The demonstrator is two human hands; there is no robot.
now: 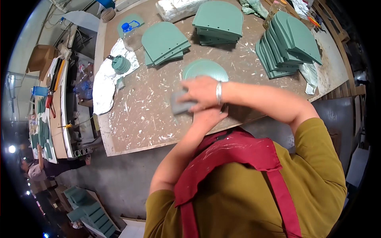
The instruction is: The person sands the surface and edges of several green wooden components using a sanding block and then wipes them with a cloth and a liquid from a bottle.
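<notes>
Green panel (pixel 206 69): laid on the desk (pixel 139 123), partly covered.
Grey pad (pixel 179 107): grasped by the right hand (pixel 201 93); rubbing is apparently being done.
Left hand (pixel 211 118): grip cannot be told.
Next move: steady pressure seems called for.

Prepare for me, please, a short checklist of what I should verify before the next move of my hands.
1. Right hand on the grey block: ok, though both are blurred.
2. Left hand steadying the green panel: cannot tell, its fingers are partly hidden.
3. Wrist free of jewellery: not ok, a silver bangle is on the right one.
4. Clear bottle closed: ok, blue cap on.
5. Leftmost panel stack squared up: not ok, its panels are fanned.
</notes>
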